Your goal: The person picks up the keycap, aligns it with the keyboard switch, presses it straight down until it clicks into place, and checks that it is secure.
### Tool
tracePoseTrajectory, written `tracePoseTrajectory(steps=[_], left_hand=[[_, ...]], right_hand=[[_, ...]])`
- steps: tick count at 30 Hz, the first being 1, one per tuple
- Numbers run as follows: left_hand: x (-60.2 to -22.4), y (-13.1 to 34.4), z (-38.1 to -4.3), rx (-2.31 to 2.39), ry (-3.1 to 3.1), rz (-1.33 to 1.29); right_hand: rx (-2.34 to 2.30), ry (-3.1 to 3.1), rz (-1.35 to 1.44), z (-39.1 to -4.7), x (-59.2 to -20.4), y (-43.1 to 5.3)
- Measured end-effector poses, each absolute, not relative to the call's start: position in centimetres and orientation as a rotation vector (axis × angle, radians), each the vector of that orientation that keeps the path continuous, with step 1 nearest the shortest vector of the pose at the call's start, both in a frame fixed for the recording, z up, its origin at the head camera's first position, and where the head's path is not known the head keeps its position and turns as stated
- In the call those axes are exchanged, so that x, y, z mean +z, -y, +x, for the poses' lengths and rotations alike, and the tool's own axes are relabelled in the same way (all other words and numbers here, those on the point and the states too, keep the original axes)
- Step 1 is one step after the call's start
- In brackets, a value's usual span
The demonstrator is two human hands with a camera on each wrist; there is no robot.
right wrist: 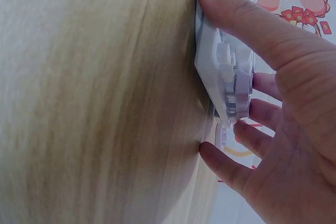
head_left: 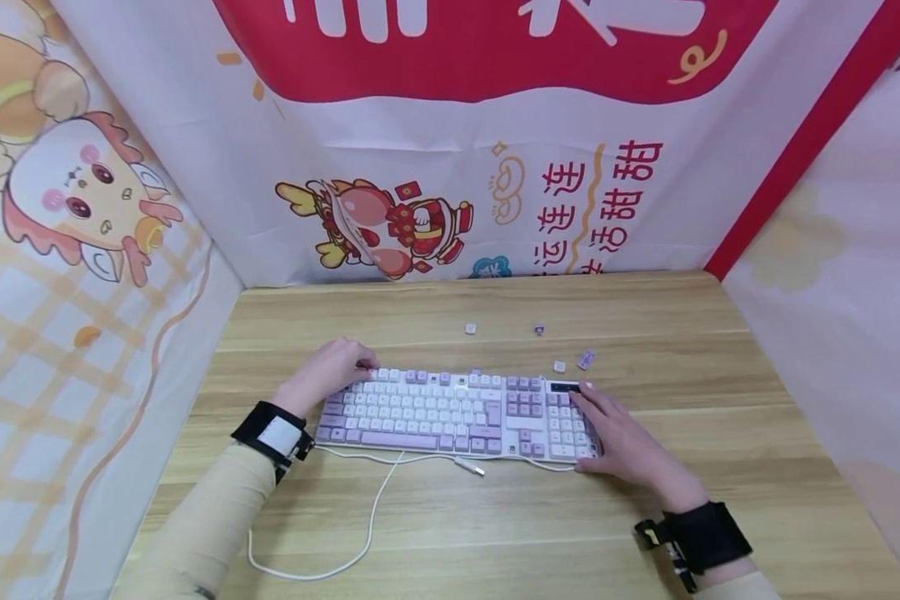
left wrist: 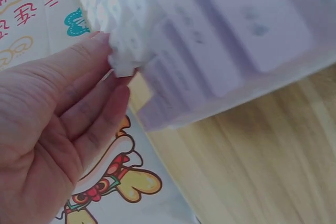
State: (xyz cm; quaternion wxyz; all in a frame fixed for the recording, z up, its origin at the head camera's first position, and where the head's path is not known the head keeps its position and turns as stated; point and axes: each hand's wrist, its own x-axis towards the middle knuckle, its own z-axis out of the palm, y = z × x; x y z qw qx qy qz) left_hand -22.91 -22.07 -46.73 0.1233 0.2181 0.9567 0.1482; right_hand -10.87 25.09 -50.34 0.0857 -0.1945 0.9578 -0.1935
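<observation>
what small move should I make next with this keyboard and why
Probably lift your right hand off the right end of the white and purple plastic keyboard and pick up the white square keycap nearest it. It lies loose on the wood-grain table past the keyboard, and dark gaps in its rows suggest missing caps. Your left hand, gripping the far-left corner, could steady it.

the cream-sleeved arms (head_left: pixel 210 521) reach forward; the bare left hand (head_left: pixel 337 365) pinches between thumb and fingers (left wrist: pixel 119 100), the bare right hand (head_left: pixel 630 442) spreads wide.

High head view, forward and down; close wrist views, shared keyboard (head_left: pixel 420 412).
</observation>
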Motion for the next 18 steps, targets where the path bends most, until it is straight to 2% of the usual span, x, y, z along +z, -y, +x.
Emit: tracePoseTrajectory(steps=[9, 18], left_hand=[[-46.1, 20.8, -23.0, 0.388, -2.777, 0.608], [-45.1, 16.8, -23.6, 0.363, -2.766, 0.695]], right_hand=[[-0.592, -2.854, -0.587, -10.9, -50.5, -25.1], [-0.582, -2.861, -0.590, -10.9, -50.6, -25.2]])
